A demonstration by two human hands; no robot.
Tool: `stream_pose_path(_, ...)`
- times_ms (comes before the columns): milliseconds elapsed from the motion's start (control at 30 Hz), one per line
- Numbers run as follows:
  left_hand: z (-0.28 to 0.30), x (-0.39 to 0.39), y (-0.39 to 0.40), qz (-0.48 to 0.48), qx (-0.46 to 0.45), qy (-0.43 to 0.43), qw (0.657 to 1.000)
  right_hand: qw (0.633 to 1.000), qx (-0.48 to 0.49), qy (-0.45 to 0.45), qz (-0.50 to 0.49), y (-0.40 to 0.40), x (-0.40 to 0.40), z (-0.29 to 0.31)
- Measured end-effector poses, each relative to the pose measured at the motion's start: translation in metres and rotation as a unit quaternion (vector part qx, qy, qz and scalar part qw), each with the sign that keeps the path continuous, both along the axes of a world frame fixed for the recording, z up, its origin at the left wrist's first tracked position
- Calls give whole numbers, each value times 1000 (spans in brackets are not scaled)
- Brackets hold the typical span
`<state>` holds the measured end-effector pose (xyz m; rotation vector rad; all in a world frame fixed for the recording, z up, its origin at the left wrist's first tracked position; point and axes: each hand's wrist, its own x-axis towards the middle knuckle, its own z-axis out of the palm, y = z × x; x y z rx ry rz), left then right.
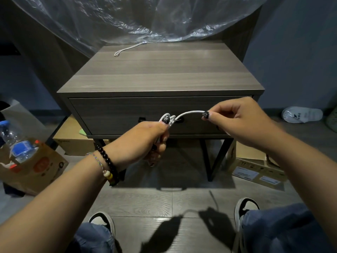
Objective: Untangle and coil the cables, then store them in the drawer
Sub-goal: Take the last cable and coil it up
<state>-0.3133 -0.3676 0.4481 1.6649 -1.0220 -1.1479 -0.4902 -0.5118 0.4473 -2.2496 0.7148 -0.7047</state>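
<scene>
The left hand [145, 139] is closed in a fist around a bundle of white cable [189, 113], with several loops poking out above the thumb. From those loops a single strand arches to the right, where the right hand [242, 123] pinches its end between thumb and fingertips. Both hands hover in the air just in front of the closed drawer [113, 114] of a grey wooden nightstand [160, 70], with a short gap between them spanned by the strand.

A second, thinner white cord [125, 49] lies on the far left part of the nightstand top, close to its back edge, where a sheet of clear plastic [138, 17] hangs down. The rest of the top is bare wood, out to its near edge just above the drawer front.

On the floor at the left, a brown paper bag [36, 167] holds a plastic water bottle [18, 143]. Cardboard boxes [255, 168] lie under and to the right of the nightstand's black legs. A white slipper [301, 115] sits by the far right wall. The person's two shoes rest on the tiled floor near the bottom, with open floor between them and the nightstand.
</scene>
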Motion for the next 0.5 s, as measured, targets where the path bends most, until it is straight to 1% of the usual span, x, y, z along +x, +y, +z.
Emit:
stream_pose_path(33, -3, 0, 0, -7, -2, -25, 1000, 997, -76, -16, -25, 2, 3, -4)
stream_pose_path(100, -12, 0, 0, -21, -11, -107, 994, 974, -219, -43, -39, 6, 8, -11)
stream_pose_path(133, -16, 0, 1, -25, -10, -140, 990, 965, -253, -55, -35, 9, 11, -14)
stream_pose_path(167, -19, 0, 1, -26, -8, -153, 988, 960, -271, -66, -29, 12, 13, -16)
stream_pose_path(200, -22, -1, 1, -23, -3, -148, 989, 956, -282, -76, -20, 15, 15, -18)
stream_pose_path(300, -19, -4, -1, -4, 8, -86, 996, 945, -320, -66, 12, 27, 19, -21)
stream_pose_path(367, -18, -4, -2, 3, 23, -46, 999, 938, -343, -35, 32, 36, 21, -19)
stream_pose_path(500, -21, -1, -4, 8, 30, 75, 997, 916, -391, 30, 82, 46, 22, -17)
